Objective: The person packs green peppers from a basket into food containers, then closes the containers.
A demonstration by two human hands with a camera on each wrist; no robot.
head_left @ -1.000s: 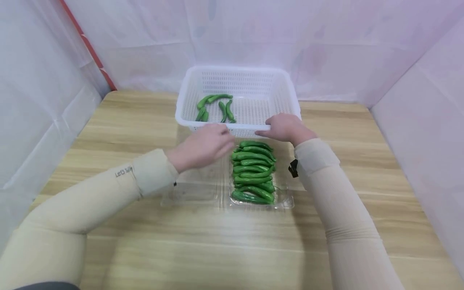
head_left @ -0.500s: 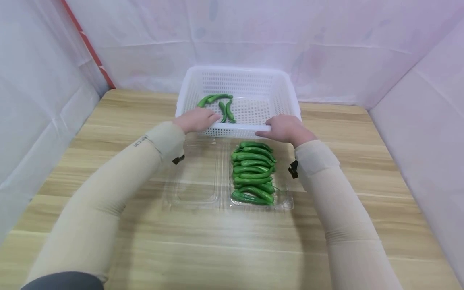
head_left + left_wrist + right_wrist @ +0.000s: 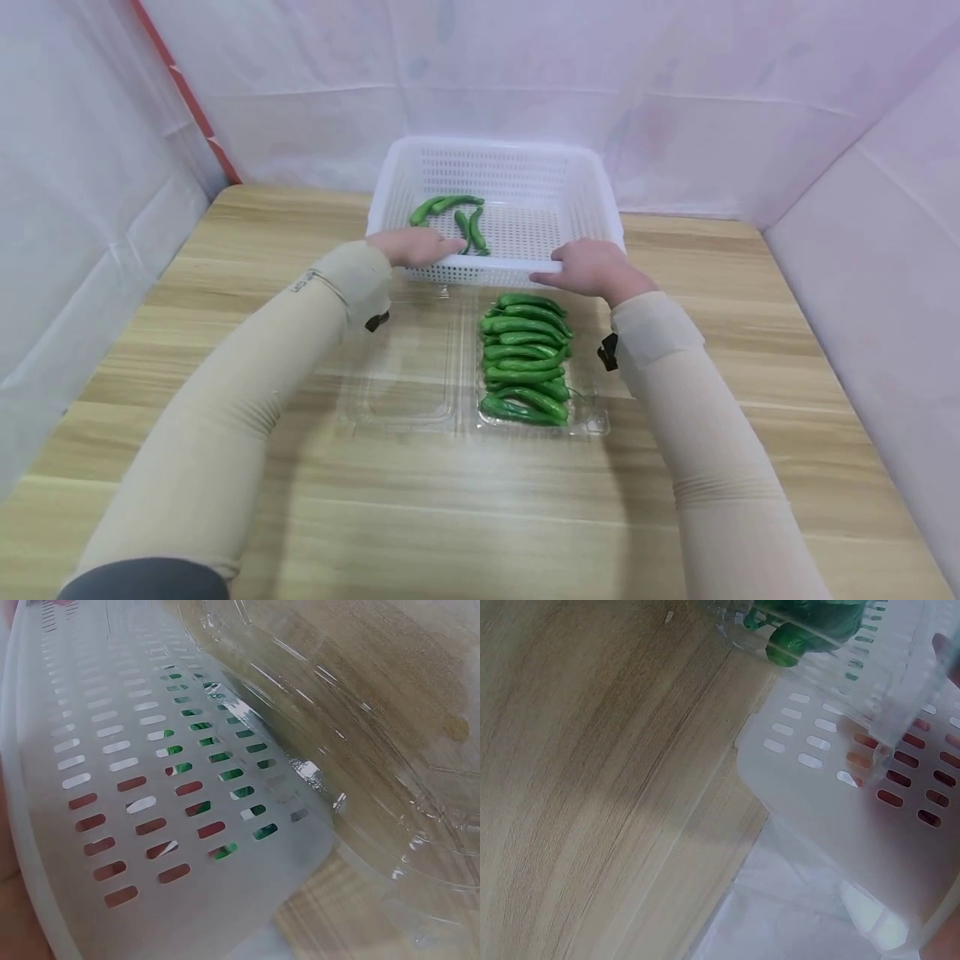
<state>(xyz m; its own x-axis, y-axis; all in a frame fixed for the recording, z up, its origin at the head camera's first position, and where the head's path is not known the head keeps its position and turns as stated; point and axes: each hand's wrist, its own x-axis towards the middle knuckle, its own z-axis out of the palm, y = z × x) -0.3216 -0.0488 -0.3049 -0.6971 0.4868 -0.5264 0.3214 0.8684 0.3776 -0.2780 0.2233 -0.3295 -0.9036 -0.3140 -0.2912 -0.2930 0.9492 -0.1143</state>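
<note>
A white slotted plastic basket (image 3: pixel 501 264) holds several green chili peppers (image 3: pixel 477 229) in its left part. My left hand (image 3: pixel 416 247) reaches over the basket's front rim at the left, its fingers down inside. Through the slots of the basket wall (image 3: pixel 202 900), the left wrist view shows fingers near green peppers, but not clearly whether they grip any. My right hand (image 3: pixel 596 268) grips the front rim near the right corner. In front lies an open clear plastic clamshell box (image 3: pixel 408 367). Its right half bears a row of green chili peppers (image 3: pixel 525 354).
The wooden table (image 3: pixel 750 375) carries the basket and the box. White sheeting (image 3: pixel 525 67) hangs behind and at both sides. The box's back edge lies close to the basket's front wall.
My left hand has moved from above the box, back and left into the basket, then slightly right. The right hand has stayed on the rim.
</note>
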